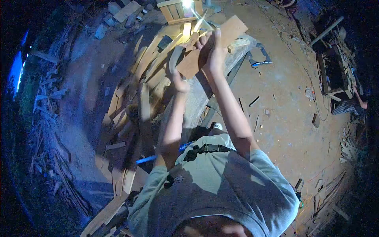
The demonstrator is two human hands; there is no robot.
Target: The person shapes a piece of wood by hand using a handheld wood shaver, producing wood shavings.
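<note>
A flat reddish-brown wooden board [235, 31] is held out in front of me at a slant, over the pile of cut wood. My right hand [215, 57] is closed across its middle, thumb pointing up and other fingers partly in shadow. At the lower left end, my left hand [181, 83] grips the same board; its fingers are largely hidden in shadow. Just beyond that hand, a grey curved shape [175, 57] stands up beside the board. Beneath both forearms runs a long, thick grey beam [197, 93].
Several wooden slats [156, 59] lean in a heap left of the beam. A slatted wooden crate [173, 12] stands at the far end near a bright lamp [187, 3]. Offcuts and a short dark stick [254, 101] lie on the dirt floor. A wooden frame [335, 73] stands right.
</note>
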